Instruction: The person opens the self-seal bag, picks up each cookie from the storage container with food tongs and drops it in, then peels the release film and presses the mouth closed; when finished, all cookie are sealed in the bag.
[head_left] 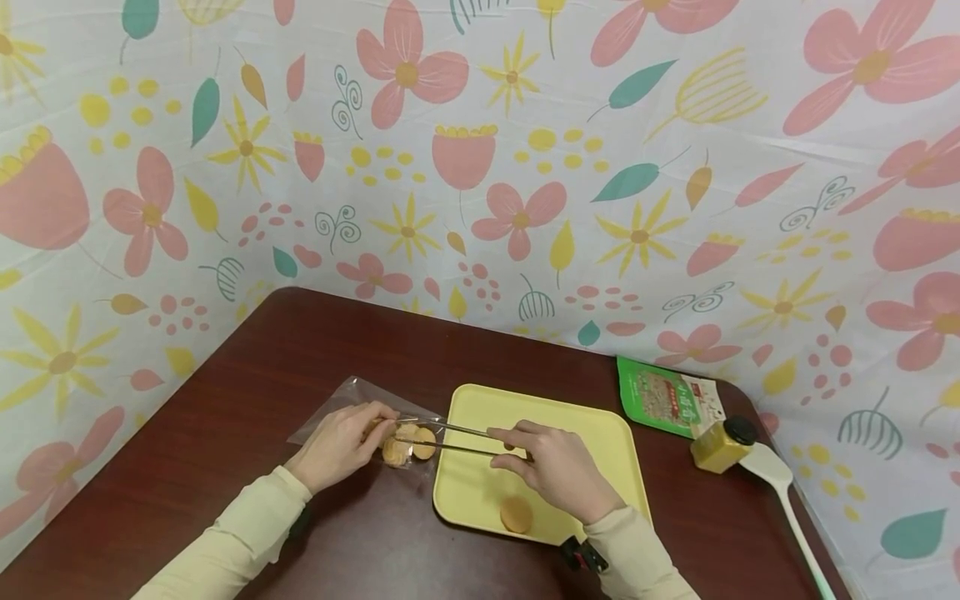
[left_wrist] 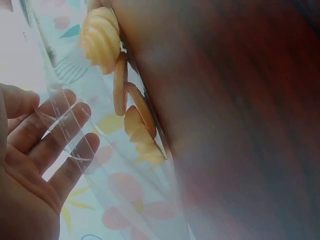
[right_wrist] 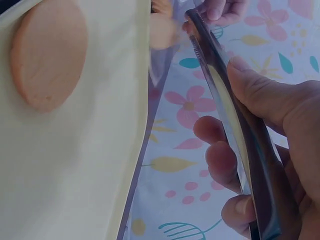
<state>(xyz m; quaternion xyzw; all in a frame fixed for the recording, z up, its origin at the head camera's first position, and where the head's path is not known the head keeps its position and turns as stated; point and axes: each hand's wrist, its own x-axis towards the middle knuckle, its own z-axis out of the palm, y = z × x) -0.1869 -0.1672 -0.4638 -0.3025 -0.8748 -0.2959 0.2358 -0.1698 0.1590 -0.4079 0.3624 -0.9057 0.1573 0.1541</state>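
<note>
My left hand (head_left: 345, 442) pinches the edge of a clear plastic bag (left_wrist: 107, 185) left of the tray. Inside the bag are several round, pale golden cookies (head_left: 423, 444), some showing swirled ridges in the left wrist view. A pair of metal tongs (right_wrist: 260, 165) is gripped in my right hand (head_left: 558, 467), its thumb on one arm and its fingers on the other. The tongs' tips reach left to the bag, near my left fingers; whether they touch a cookie I cannot tell. One cookie (head_left: 516, 514) lies flat on the yellow tray (head_left: 480, 408), near its front edge.
Behind the tray's right corner lies a green pouch (head_left: 663, 400). Beside it is a yellow jar with a black cap (head_left: 712, 448), next to a white long-handled utensil (head_left: 768, 467). The dark table (head_left: 360, 333) meets a flower-patterned cloth (head_left: 465, 250) at the back.
</note>
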